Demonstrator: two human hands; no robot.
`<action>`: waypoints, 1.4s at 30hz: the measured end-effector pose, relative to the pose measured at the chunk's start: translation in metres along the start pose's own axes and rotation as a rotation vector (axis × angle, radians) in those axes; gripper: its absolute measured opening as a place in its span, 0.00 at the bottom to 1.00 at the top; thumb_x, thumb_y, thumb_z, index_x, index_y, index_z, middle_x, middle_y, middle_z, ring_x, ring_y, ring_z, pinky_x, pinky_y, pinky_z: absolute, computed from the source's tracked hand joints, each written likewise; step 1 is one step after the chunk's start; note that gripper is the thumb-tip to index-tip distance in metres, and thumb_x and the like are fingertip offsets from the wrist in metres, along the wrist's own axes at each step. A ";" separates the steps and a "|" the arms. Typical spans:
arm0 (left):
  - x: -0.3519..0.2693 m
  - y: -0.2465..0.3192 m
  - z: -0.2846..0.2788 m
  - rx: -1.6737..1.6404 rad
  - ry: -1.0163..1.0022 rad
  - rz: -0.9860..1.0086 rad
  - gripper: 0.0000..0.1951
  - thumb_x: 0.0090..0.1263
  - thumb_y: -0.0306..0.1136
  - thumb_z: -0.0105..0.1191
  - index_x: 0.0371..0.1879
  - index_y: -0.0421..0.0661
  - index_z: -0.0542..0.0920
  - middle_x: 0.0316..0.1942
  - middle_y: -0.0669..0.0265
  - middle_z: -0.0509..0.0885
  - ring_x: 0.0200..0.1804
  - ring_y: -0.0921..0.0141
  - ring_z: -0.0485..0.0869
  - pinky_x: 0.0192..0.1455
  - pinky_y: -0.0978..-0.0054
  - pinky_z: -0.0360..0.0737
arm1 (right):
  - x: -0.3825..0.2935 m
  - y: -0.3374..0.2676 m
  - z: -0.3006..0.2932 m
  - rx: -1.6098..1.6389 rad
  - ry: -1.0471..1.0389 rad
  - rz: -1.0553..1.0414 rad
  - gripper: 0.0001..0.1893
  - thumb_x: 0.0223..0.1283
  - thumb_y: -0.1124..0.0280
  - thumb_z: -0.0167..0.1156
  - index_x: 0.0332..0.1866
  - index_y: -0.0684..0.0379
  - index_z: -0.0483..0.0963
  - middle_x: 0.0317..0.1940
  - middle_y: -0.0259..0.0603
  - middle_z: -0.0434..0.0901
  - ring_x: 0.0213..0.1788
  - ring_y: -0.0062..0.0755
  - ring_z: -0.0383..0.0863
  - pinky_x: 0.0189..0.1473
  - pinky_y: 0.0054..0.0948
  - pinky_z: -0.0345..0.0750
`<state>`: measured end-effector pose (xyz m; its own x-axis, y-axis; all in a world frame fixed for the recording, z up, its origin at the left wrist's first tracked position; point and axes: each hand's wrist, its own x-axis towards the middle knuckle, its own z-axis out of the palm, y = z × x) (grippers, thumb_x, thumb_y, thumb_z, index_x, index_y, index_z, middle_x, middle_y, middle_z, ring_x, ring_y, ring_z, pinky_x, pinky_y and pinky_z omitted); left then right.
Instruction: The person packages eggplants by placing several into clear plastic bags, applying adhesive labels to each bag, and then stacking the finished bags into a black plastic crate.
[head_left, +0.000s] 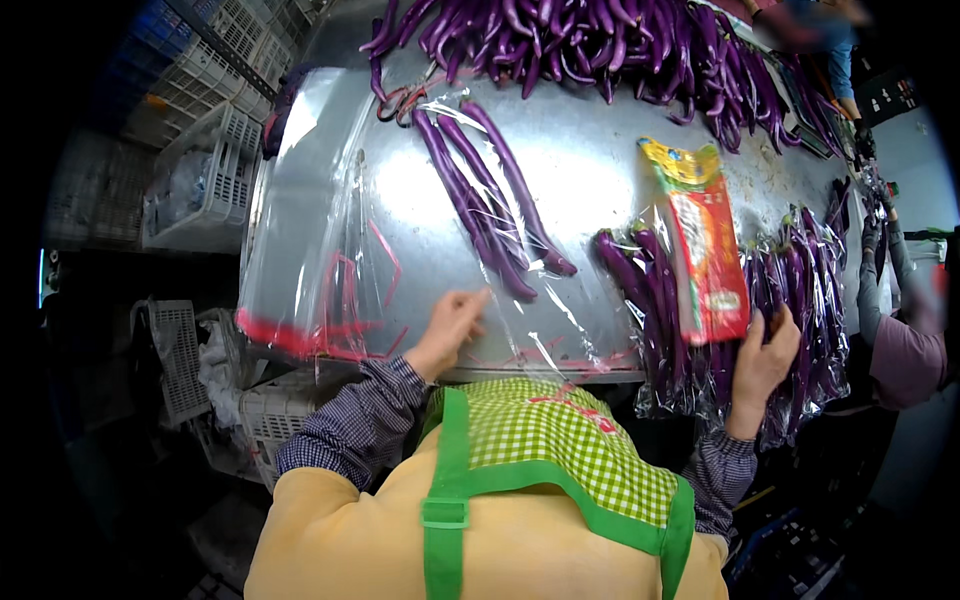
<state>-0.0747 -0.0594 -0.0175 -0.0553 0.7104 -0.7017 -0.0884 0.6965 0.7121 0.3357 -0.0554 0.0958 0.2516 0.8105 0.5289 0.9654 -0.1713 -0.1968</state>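
Note:
Several long purple eggplants (491, 195) lie in a clear plastic bag on the metal table (585, 161), before me. Just below their lower ends is my left hand (452, 328), its fingers bent near the edge of the film; whether it pinches the film is unclear. At the right, my right hand (766, 360) is beside the lower corner of a red and yellow printed packet (709, 247); a grip on it cannot be made out. That packet rests over bagged eggplants (799, 300). A stack of clear bags (300, 225) with red edges covers the table's left side.
A large pile of loose eggplants (570, 34) spans the far side. Scissors with red and black handles (401, 105) lie above the bags. White plastic crates (225, 176) stand left of the table. At the far right is another person in a pink top (907, 360), wearing gloves.

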 end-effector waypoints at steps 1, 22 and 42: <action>-0.010 -0.008 0.008 0.010 -0.056 -0.073 0.20 0.68 0.50 0.63 0.35 0.42 0.78 0.27 0.68 0.80 0.23 0.78 0.78 0.23 0.81 0.68 | -0.004 -0.022 0.004 0.152 -0.062 -0.004 0.17 0.65 0.71 0.62 0.55 0.68 0.74 0.43 0.49 0.77 0.45 0.46 0.78 0.49 0.39 0.76; -0.033 -0.037 0.042 -0.018 -0.372 -0.192 0.16 0.69 0.35 0.63 0.47 0.36 0.82 0.41 0.62 0.86 0.39 0.73 0.85 0.39 0.75 0.86 | -0.103 -0.097 0.061 0.634 -0.772 -0.041 0.10 0.61 0.73 0.64 0.44 0.66 0.76 0.37 0.51 0.79 0.39 0.50 0.82 0.41 0.41 0.78; -0.057 -0.030 0.038 -0.306 -0.631 -0.309 0.14 0.80 0.37 0.48 0.51 0.36 0.76 0.47 0.57 0.85 0.48 0.67 0.86 0.53 0.67 0.87 | -0.108 -0.128 0.027 0.766 -0.866 -0.638 0.08 0.48 0.73 0.69 0.32 0.59 0.77 0.30 0.38 0.72 0.37 0.40 0.74 0.40 0.37 0.71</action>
<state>-0.0313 -0.1163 0.0020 0.5868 0.4751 -0.6557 -0.2845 0.8791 0.3824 0.1833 -0.1061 0.0411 -0.6314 0.7729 0.0631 0.5421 0.4981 -0.6768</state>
